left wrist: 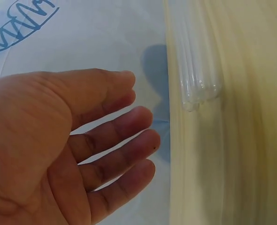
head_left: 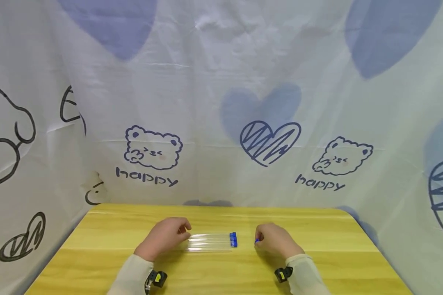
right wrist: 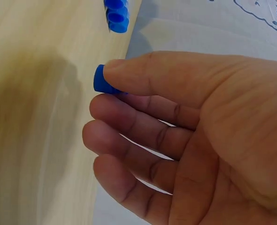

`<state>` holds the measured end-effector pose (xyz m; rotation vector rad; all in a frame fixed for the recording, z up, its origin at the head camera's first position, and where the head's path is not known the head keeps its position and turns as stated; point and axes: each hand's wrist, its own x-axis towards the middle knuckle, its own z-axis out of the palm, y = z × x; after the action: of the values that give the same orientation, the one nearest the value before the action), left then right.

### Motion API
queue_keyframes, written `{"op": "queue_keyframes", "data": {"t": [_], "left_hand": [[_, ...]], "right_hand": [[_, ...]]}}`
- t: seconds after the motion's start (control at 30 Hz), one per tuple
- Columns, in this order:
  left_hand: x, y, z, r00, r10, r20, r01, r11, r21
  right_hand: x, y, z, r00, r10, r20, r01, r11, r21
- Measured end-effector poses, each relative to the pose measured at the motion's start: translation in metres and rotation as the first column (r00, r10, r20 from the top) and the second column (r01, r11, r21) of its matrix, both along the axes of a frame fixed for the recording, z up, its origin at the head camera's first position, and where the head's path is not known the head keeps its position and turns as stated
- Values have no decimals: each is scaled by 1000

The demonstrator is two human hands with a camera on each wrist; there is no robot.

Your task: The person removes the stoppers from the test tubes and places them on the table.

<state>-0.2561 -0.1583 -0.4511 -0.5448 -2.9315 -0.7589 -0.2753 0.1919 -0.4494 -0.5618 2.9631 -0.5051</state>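
Note:
Clear test tubes (head_left: 208,242) lie side by side on the table, several blue caps (head_left: 233,239) at their right ends. The tube nearest me shows no blue cap at its right end. Between thumb and forefinger, my right hand (head_left: 277,240) pinches a small blue cap (right wrist: 101,80), apart from the tubes and to their right. My left hand (head_left: 167,235) is by the tubes' left ends, fingers loosely bent and holding nothing. In the left wrist view, a gap separates its fingertips (left wrist: 145,140) from the rounded tube ends (left wrist: 202,93).
The yellow wood-grain table (head_left: 214,278) has rounded far corners. Behind it and along the sides hangs a pale printed cloth (head_left: 206,102) with hearts and bear faces. A dark device (head_left: 158,278) is strapped to each wrist, over or beside light sleeves.

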Motion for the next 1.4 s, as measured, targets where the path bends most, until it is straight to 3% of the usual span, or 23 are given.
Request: {"op": "queue_keyframes", "data": {"t": [0.4, 0.63, 0.87, 1.07, 1.2, 1.4], "left_hand": [[-8, 15, -5, 1000, 26, 3, -26, 999, -34], [-13, 12, -7, 999, 46, 12, -45, 998, -35], [-9, 1, -8, 996, 81, 34, -81, 996, -22], [-13, 4, -10, 996, 77, 49, -76, 997, -24], [-13, 3, -12, 995, 79, 60, -77, 997, -28], [-19, 4, -23, 995, 101, -9, -101, 995, -26]], "right_hand": [[11, 9, -4, 998, 11, 59, -11, 1000, 4], [11, 8, -2, 996, -3, 92, 2, 1000, 3], [6, -2, 0, 994, 27, 106, -26, 1000, -14], [4, 3, 1, 992, 28, 122, -26, 999, -21], [5, 7, 6, 991, -11, 132, 14, 1000, -20], [6, 15, 21, 993, -106, 43, 105, 994, 21]]}}
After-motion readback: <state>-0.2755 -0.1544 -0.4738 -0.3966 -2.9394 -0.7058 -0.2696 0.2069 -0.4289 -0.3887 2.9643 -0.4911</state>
